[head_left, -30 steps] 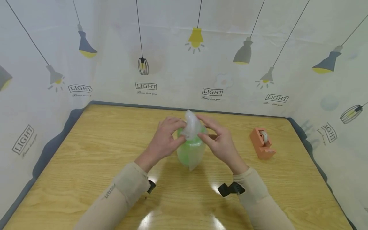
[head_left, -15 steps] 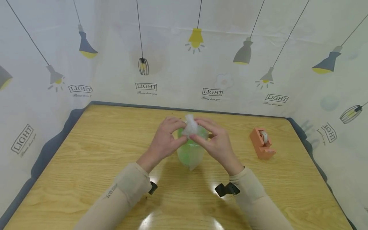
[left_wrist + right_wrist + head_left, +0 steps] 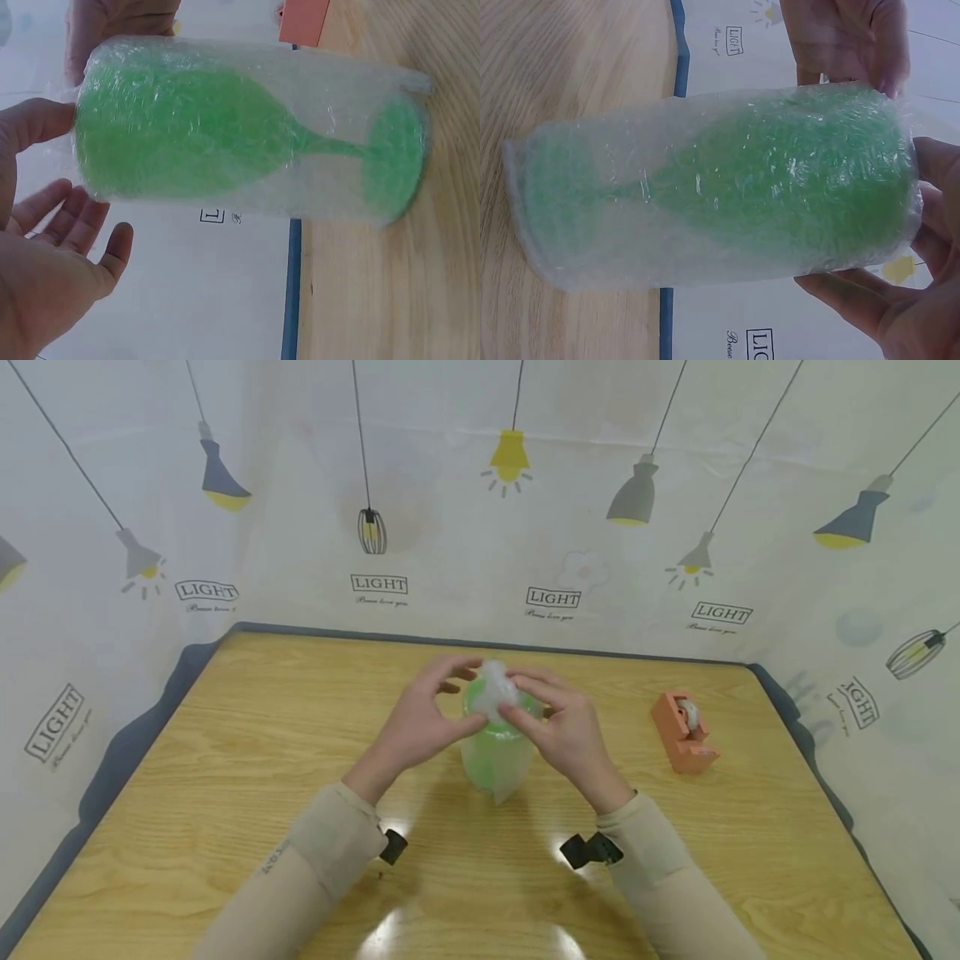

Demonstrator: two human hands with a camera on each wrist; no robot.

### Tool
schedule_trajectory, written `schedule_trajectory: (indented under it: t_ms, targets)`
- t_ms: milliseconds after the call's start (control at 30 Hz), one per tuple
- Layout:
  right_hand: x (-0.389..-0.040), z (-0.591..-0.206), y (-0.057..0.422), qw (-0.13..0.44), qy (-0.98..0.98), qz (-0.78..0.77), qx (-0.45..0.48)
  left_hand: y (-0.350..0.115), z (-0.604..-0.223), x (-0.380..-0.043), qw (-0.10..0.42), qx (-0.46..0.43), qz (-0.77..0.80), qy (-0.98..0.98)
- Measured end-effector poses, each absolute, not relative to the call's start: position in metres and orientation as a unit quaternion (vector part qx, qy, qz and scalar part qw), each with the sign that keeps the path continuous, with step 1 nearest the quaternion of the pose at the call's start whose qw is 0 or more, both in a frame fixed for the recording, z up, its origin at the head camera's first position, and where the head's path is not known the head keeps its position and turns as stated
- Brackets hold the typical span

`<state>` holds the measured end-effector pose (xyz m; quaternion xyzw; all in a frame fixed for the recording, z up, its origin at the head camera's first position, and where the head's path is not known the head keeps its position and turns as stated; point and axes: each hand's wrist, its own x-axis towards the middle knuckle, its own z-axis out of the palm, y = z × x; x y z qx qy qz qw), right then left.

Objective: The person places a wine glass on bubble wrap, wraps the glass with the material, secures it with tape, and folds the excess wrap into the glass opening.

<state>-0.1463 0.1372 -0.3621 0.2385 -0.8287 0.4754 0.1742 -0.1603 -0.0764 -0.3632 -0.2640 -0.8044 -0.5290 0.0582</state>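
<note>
A green stemmed goblet (image 3: 187, 131) stands upright on the table, wrapped in clear bubble wrap (image 3: 495, 691). Its bowl, thin stem and round foot show through the wrap in both wrist views. The top end of the wrap is bunched over the goblet's mouth. My left hand (image 3: 420, 718) has its thumb at the top edge, while its other fingers are spread and lie loosely beside the rim. With thumb and fingers, my right hand (image 3: 568, 727) pinches the gathered wrap from the right side.
An orange tape dispenser (image 3: 684, 735) with a roll of clear tape stands to the right on the wooden table (image 3: 225, 760). Behind the table hangs a pale backdrop (image 3: 450, 468) printed with lamps, and a dark blue border runs along the table's back edge.
The upright flap of wrap has been folded down and bunched over the goblet's mouth. My left fingers have loosened and spread away from it; my right hand has moved slightly inward.
</note>
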Motion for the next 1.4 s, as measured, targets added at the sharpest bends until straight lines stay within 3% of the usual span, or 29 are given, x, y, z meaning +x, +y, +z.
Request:
schedule_trajectory:
  t_ms: [467, 833, 1133, 1400]
  targets:
    - [-0.147, -0.364, 0.14, 0.186, -0.833, 0.442, 0.275, -0.08, -0.367, -0.155, 0.162, -0.357, -0.485, -0.782]
    - [-0.146, -0.365, 0.144, 0.171, -0.842, 0.429, 0.279, -0.076, -0.366, -0.153, 0.268, -0.415, -0.354, -0.794]
    - [-0.148, -0.366, 0.164, 0.081, -0.794, 0.483, 0.36, -0.076, -0.362, -0.149, 0.266, -0.412, -0.317, -0.812]
    - [-0.149, -0.365, 0.181, -0.007, -0.746, 0.556, 0.368, -0.076, -0.362, -0.148, 0.256, -0.411, -0.319, -0.815]
